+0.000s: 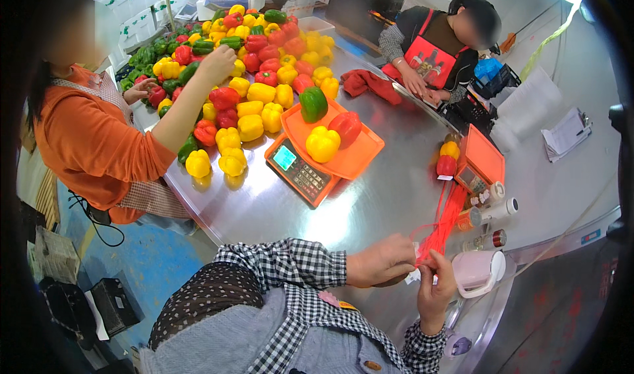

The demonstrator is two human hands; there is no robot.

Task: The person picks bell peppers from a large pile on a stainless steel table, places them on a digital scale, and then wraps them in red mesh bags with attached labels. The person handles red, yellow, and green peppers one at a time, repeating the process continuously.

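Note:
Both my hands are at the near end of a bundle of red plastic strips [444, 220] at the table's right side. My left hand [386, 261] touches the strips, its fingers bent together; what lies between its fingertips is partly hidden. Between thumb and fingers, my right hand [436, 280] pinches the strips' end. Ahead of me stands an orange digital scale [302, 176] with an orange tray [364, 158], which bears a green bell pepper [314, 104], a red one [345, 129] and a yellow one [323, 144]. A large heap of mixed bell peppers [261, 93] covers the table's far left.
A person in orange [104, 131] reaches over the heap at left; another in a red apron [431, 62] works across the table. At right are a second orange scale [479, 161], packed peppers [447, 158], bottles [498, 209] and a pink kettle [473, 271]. A red cloth [369, 85] lies farther back.

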